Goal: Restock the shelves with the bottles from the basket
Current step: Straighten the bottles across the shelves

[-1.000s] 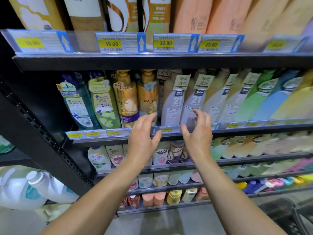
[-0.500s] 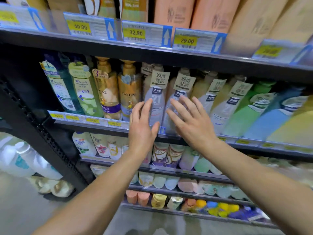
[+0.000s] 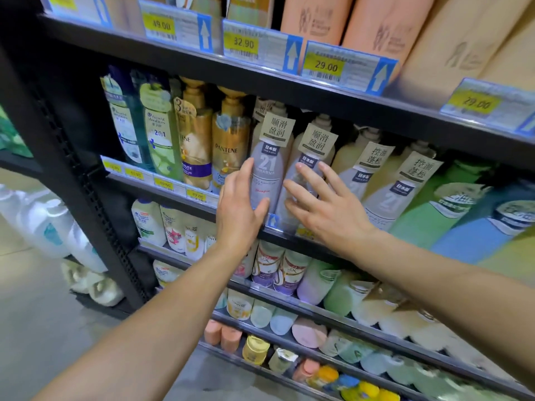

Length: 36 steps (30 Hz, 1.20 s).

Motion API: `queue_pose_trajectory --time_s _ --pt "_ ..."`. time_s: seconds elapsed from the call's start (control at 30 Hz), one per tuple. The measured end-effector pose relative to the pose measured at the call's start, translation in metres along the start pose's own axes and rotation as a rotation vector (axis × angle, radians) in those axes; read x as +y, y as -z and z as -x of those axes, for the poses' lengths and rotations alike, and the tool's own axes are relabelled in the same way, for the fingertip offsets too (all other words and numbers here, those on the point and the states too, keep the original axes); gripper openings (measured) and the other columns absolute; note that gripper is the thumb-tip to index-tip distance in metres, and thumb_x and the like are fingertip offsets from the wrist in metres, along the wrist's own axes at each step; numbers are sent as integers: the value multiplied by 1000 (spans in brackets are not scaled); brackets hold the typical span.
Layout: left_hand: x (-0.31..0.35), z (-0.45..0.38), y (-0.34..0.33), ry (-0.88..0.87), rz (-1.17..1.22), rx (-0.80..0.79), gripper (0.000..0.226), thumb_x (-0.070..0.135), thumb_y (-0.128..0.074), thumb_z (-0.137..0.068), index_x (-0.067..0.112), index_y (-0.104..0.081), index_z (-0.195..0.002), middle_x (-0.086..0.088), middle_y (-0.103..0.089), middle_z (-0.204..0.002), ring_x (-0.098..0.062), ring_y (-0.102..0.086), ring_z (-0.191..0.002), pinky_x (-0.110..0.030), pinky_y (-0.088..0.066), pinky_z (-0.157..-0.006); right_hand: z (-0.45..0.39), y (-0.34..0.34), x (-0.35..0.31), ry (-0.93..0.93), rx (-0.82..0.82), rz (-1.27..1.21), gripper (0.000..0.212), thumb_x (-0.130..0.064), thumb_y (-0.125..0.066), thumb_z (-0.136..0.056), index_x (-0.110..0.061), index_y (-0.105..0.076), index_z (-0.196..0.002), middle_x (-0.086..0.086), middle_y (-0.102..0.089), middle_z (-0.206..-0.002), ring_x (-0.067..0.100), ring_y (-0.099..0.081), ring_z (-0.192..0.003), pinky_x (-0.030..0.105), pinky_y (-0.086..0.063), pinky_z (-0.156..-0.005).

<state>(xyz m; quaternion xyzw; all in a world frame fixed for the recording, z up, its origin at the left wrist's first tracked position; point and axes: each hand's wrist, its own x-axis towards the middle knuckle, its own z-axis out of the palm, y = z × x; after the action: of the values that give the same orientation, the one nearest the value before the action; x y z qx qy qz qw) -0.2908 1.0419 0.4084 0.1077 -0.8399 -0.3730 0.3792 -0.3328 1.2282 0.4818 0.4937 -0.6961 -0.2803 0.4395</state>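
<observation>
Two pale grey "21" shampoo bottles stand side by side on the middle shelf (image 3: 162, 189). My left hand (image 3: 238, 211) lies against the left one (image 3: 267, 172), fingers straight along its left side and thumb on its lower front. With its fingers spread and straight, my right hand (image 3: 328, 208) rests on the front of the right bottle (image 3: 311, 153). Neither hand carries a bottle. The basket is out of view.
Gold Pantene bottles (image 3: 231, 146) and green-blue bottles (image 3: 157, 134) stand left of the grey ones, and more tagged bottles (image 3: 385, 195) lean to the right. Price tags line the upper shelf edge (image 3: 262, 46). Lower shelves hold many bottles. A black upright (image 3: 95, 198) and white jugs (image 3: 49, 227) are at left.
Both hands moved forward from in front of the shelf onto the two grey bottles. The view shifted closer and the basket at lower right dropped out of sight.
</observation>
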Motion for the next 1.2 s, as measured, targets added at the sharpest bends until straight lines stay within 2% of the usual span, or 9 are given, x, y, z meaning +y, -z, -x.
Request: queue_pose_trajectory --time_s 0.27,0.4,0.57,0.73,0.87,0.97,1.07,1.2 --pt "3 -2 2 24 -30 -12 88 22 -78 -81 30 -25 -151 -1 -45 -133 -16 -48 -120 -24 -36 -95 -6 -4 3 36 -12 9 42 -21 -39 -90 -23 -74 -112 5 -60 -134 39 -45 -136 58 -20 -116" --pt "4 -3 3 20 -40 -15 88 23 -78 -81 31 -24 -151 0 -46 -132 -17 -49 -119 -25 -36 -95 -8 -7 3 30 0 -25 41 -17 -38 -92 -22 -75 -109 5 -63 -129 40 -47 -135 58 -23 -116" --pt "4 -5 2 17 -48 -23 88 22 -78 -81 31 -24 -150 -2 -46 -130 -19 -50 -118 -29 -40 -95 -10 -9 3 20 37 -40 34 -16 -44 -92 -20 -75 -104 6 -65 -124 40 -49 -132 60 -29 -115" --pt "4 -4 0 5 -53 -15 87 22 -77 -82 29 -24 -151 -3 -46 -130 -19 -48 -118 -25 -36 -94 -11 -10 1 2 94 -33 32 -14 -45 -93 -20 -76 -98 5 -67 -118 38 -54 -128 59 -35 -112" --pt "4 -4 0 1 -57 -18 87 22 -76 -83 30 -21 -151 -3 -44 -133 -20 -47 -121 -29 -38 -96 -9 -9 0 17 58 -8 27 -20 -56 -89 -22 -74 -108 5 -64 -127 38 -50 -132 59 -32 -113" --pt "3 -3 1 4 -52 -22 87 23 -76 -83 30 -21 -151 -3 -44 -133 -20 -48 -122 -30 -39 -97 -6 -8 -2 17 23 -12 37 -24 -67 -83 -21 -71 -119 5 -60 -136 39 -46 -136 59 -28 -114" --pt "4 -2 2 18 -44 -26 87 23 -75 -84 32 -21 -151 -2 -45 -133 -19 -48 -122 -33 -41 -98 -3 -6 -9 -58 79 -80 32 -22 -71 -81 -18 -73 -113 7 -62 -132 39 -50 -132 59 -34 -112" --pt "4 -3 3 17 -26 -33 86 22 -75 -84 28 -23 -152 -3 -46 -135 -20 -47 -124 -33 -39 -102 -1 1 -22 -342 152 -182 43 -21 -76 -78 -12 -70 -119 11 -63 -132 36 -56 -125 59 -40 -107"
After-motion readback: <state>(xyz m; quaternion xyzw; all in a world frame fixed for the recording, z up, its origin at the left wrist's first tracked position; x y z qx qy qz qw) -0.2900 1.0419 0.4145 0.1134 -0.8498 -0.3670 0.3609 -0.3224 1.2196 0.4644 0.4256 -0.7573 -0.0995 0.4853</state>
